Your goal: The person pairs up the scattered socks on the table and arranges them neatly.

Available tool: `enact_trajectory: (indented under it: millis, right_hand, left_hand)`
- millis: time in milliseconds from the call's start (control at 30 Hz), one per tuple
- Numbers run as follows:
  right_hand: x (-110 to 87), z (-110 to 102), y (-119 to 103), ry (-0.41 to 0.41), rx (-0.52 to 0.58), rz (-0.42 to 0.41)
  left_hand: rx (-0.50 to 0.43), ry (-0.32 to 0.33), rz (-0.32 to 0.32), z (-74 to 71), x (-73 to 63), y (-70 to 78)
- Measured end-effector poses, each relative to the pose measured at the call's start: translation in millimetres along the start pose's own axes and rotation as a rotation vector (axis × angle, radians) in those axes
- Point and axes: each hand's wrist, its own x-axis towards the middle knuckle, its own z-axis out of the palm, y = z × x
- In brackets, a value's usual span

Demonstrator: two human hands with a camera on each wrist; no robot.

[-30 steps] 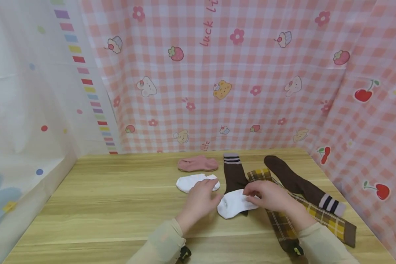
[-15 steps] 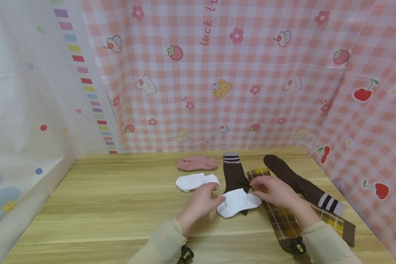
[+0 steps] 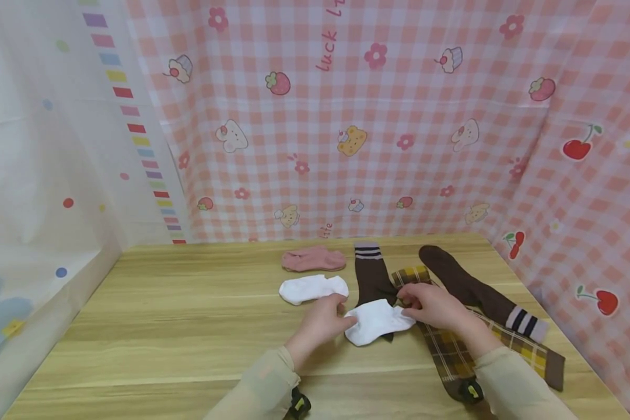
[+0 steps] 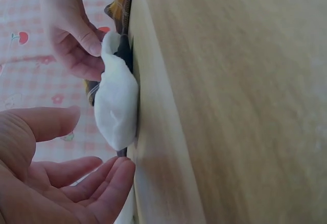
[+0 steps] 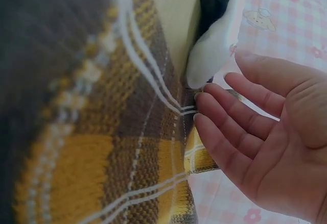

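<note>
A white ankle sock lies across the foot of a dark brown sock, whose top has pale and dark stripes. My left hand is beside the white sock's left end; the left wrist view shows its fingers loosely bent and apart from the thumb, with nothing between them. At the sock's other end is my right hand, thumb and fingers spread around the edge in the right wrist view. Its fingertips lie close to a yellow-brown plaid sock. Whether they touch the white sock is hard to tell.
Behind the left hand lies another white ankle sock, with a pink sock farther back. A second brown striped sock and plaid socks spread over the right side of the wooden table. Patterned cloth hangs around it.
The right hand has shifted slightly right along the white sock's end, whose cuff now lies spread farther right. The left hand has come a little lower, near the sock's left end.
</note>
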Motion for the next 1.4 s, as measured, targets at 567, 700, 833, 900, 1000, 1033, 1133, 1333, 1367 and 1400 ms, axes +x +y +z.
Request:
enact_trajectory:
  millis: [567, 700, 833, 900, 1000, 1033, 1133, 1333, 1367, 1400]
  right_hand:
    - [5.6, 10, -2, -0.05, -0.043, -0.007]
    - [6.8, 13, -3, -0.051, -0.055, 0.016]
    - [6.0, 14, -5, -0.051, -0.043, 0.037]
    - [5.3, 13, -5, -0.053, -0.015, 0.059]
    - [3.3, 11, -3, -0.049, 0.027, 0.083]
    - [2.7, 9, -2, -0.041, 0.038, 0.078]
    - [1.4, 5, 1, -0.019, 0.095, 0.069]
    - [3.7, -2, 0, -0.008, 0.296, 0.081]
    - [4.5, -2, 0, -0.009, 0.33, 0.087]
    - [5.3, -3, 0, -0.008, 0.365, 0.093]
  left_hand:
    - [0.043, -0.019, -0.021, 6.0, 4.8, -4.7]
    - [0.044, -0.017, -0.033, 8.2, 5.4, -5.0]
    - [0.033, -0.008, -0.031, 9.3, 4.5, -5.0]
    - [0.036, 0.007, 0.002, 8.9, 3.6, -6.1]
    - [0.005, 0.027, 0.044, 8.5, 2.4, -8.8]
    - [-0.018, 0.031, 0.049, 8.2, 2.3, -9.4]
    - [-0.097, 0.05, 0.031, 5.9, 2.1, -9.4]
    - [-0.177, 0.163, 0.053, -3.9, 2.0, -5.5]
    - [-0.188, 0.182, 0.054, -5.4, 2.0, -5.1]
    - [-0.2, 0.198, 0.048, -6.8, 2.0, -4.7]
